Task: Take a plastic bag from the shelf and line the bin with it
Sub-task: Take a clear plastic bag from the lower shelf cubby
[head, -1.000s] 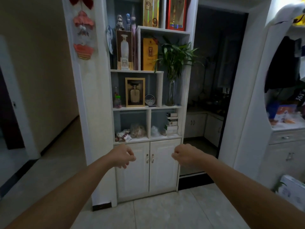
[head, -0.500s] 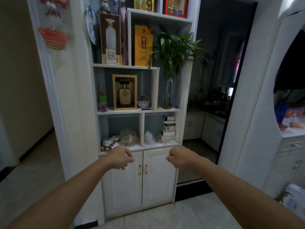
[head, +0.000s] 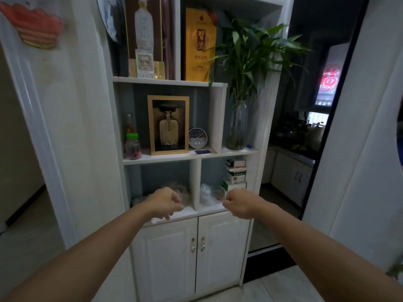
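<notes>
A white shelf unit (head: 161,159) stands in front of me. Its lowest open level has two cubbies. In the right cubby lies a crumpled clear plastic bag (head: 206,194); the left cubby holds a brownish crumpled bag (head: 177,187) and a packet mostly hidden by my hand. My left hand (head: 164,202) hovers at the front of the left cubby, fingers loosely curled, holding nothing. My right hand (head: 238,204) is at the front of the right cubby, fingers curled in, empty. No bin is in view.
Stacked small boxes (head: 235,173) fill the right cubby's right side. Above are a framed bottle box (head: 168,125), a small round clock (head: 197,137), a jar (head: 132,147) and a vase with a plant (head: 237,125). Cabinet doors (head: 197,256) are below, closed. A dark kitchen doorway (head: 301,149) opens on the right.
I have come closer to the shelf unit. Both hands have moved forward and up from the cabinet doors to the front of the lowest open cubbies.
</notes>
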A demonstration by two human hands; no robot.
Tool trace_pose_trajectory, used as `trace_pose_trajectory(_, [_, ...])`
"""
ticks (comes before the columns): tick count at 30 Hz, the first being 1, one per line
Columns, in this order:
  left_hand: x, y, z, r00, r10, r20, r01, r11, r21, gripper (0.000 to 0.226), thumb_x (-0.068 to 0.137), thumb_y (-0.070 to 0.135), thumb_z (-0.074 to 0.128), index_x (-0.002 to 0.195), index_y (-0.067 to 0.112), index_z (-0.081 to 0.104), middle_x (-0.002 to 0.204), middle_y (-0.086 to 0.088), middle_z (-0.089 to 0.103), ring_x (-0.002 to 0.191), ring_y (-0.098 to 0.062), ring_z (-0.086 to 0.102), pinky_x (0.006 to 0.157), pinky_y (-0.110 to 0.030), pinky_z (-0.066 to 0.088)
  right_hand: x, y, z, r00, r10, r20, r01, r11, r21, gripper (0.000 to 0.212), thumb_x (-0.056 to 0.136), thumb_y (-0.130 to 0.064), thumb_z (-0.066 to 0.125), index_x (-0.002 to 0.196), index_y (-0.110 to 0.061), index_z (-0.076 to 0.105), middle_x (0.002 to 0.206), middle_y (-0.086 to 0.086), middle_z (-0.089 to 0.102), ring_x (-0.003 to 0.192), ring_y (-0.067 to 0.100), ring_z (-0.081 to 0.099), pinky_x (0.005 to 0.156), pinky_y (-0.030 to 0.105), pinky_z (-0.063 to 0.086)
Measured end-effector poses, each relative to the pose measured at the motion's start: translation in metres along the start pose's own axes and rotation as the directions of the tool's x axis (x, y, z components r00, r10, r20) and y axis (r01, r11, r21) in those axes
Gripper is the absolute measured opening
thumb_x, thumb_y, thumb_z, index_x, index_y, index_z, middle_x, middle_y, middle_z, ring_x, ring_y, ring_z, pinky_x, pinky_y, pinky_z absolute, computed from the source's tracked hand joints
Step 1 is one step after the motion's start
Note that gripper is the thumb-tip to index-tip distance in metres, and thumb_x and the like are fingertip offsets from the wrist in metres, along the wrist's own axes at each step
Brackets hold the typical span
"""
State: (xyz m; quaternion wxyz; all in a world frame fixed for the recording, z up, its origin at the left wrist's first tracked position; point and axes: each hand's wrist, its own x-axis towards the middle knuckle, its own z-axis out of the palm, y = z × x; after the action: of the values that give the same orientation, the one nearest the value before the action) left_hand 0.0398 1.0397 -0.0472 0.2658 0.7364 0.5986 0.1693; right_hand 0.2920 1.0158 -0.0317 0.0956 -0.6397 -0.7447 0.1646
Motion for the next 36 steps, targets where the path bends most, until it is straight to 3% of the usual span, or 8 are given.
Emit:
trace_pose_trajectory(8, [0.104, -0.038, -0.005, 0.999, -0.043, 0.02, 0.044, 0.999, -0.02, 0.016, 0.088, 0.023, 0.066, 0.094, 0.01, 0.074, 0.089, -0.003, 0.073, 0.068, -0.016, 0.069, 0.051, -0.02, 0.05, 0.123, 0.006, 0.014, 0.997, -0.05, 0.052, 0.053, 0.997, -0.062, 0.024, 0.093, -0.023, 0.051, 0.07, -0.016, 0.055, 0.068, 0.001, 0.055, 0.064, 0.016, 0.053, 0.058, 0.027, 0.041])
trace_pose_trajectory(11, [0.143, -0.052, -0.001, 0.998, -0.066, 0.023, 0.066, 0.998, -0.006, 0.019, 0.091, 0.022, 0.063, 0.1, 0.009, 0.073, 0.096, -0.003, 0.072, 0.073, -0.02, 0.072, 0.057, -0.026, 0.055, 0.173, 0.014, 0.018, 0.993, -0.083, 0.081, 0.089, 0.993, -0.072, 0.02, 0.091, -0.021, 0.054, 0.072, -0.02, 0.053, 0.073, 0.002, 0.058, 0.072, 0.019, 0.059, 0.071, 0.033, 0.051])
trace_pose_trajectory(15, [0.19, -0.069, 0.003, 0.992, -0.118, 0.045, 0.117, 0.993, 0.005, 0.015, 0.09, 0.021, 0.065, 0.095, 0.009, 0.072, 0.09, -0.003, 0.069, 0.078, -0.024, 0.071, 0.069, -0.035, 0.059, 0.236, 0.013, 0.022, 0.982, -0.137, 0.127, 0.148, 0.985, -0.088, 0.01, 0.091, -0.024, 0.056, 0.092, -0.016, 0.063, 0.093, 0.007, 0.066, 0.084, 0.022, 0.063, 0.081, 0.038, 0.055])
trace_pose_trajectory(20, [0.243, -0.096, 0.003, 0.984, -0.176, -0.013, 0.176, 0.984, -0.005, 0.008, 0.088, 0.015, 0.065, 0.087, 0.011, 0.072, 0.092, -0.01, 0.072, 0.078, -0.021, 0.069, 0.074, -0.037, 0.061, 0.303, 0.006, 0.039, 0.965, -0.202, 0.17, 0.213, 0.976, -0.045, 0.013, 0.092, -0.021, 0.056, 0.096, -0.012, 0.065, 0.095, 0.011, 0.066, 0.077, 0.019, 0.059, 0.06, 0.023, 0.042])
trace_pose_trajectory(25, [0.294, -0.134, 0.008, 0.976, -0.214, 0.023, 0.215, 0.977, -0.001, 0.013, 0.09, 0.011, 0.061, 0.085, 0.008, 0.073, 0.089, -0.011, 0.072, 0.078, -0.021, 0.069, 0.067, -0.032, 0.059, 0.36, -0.003, 0.08, 0.952, -0.196, 0.234, 0.202, 0.979, -0.005, 0.016, 0.094, -0.021, 0.057, 0.081, -0.011, 0.062, 0.08, 0.008, 0.062, 0.073, 0.019, 0.057, 0.066, 0.025, 0.043])
trace_pose_trajectory(27, [0.314, -0.151, 0.01, 0.972, -0.231, 0.046, 0.232, 0.972, -0.024, 0.01, 0.089, 0.015, 0.064, 0.088, 0.011, 0.073, 0.089, -0.008, 0.072, 0.078, -0.02, 0.07, 0.072, -0.033, 0.06, 0.382, -0.009, 0.1, 0.952, -0.174, 0.25, 0.181, 0.984, -0.003, 0.018, 0.092, -0.022, 0.058, 0.076, -0.016, 0.058, 0.077, 0.003, 0.059, 0.075, 0.02, 0.059, 0.072, 0.029, 0.048])
trace_pose_trajectory(30, [0.342, -0.175, 0.011, 0.966, -0.243, 0.086, 0.247, 0.968, -0.037, 0.009, 0.087, 0.023, 0.066, 0.092, 0.016, 0.071, 0.094, -0.006, 0.071, 0.085, -0.02, 0.069, 0.084, -0.039, 0.059, 0.412, -0.019, 0.125, 0.952, -0.132, 0.275, 0.144, 0.989, -0.025, 0.018, 0.091, -0.028, 0.061, 0.098, -0.012, 0.065, 0.097, 0.008, 0.068, 0.091, 0.024, 0.064, 0.089, 0.038, 0.053])
trace_pose_trajectory(36, [0.386, -0.217, 0.01, 0.93, -0.341, 0.138, 0.348, 0.937, -0.033, 0.013, 0.088, 0.029, 0.061, 0.1, 0.033, 0.061, 0.107, 0.002, 0.061, 0.095, -0.015, 0.06, 0.092, -0.04, 0.051, 0.459, -0.023, 0.173, 0.954, 0.123, 0.274, -0.106, 0.992, -0.075, 0.029, 0.09, -0.033, 0.059, 0.115, -0.02, 0.06, 0.114, 0.006, 0.063, 0.107, 0.026, 0.06, 0.098, 0.042, 0.049])
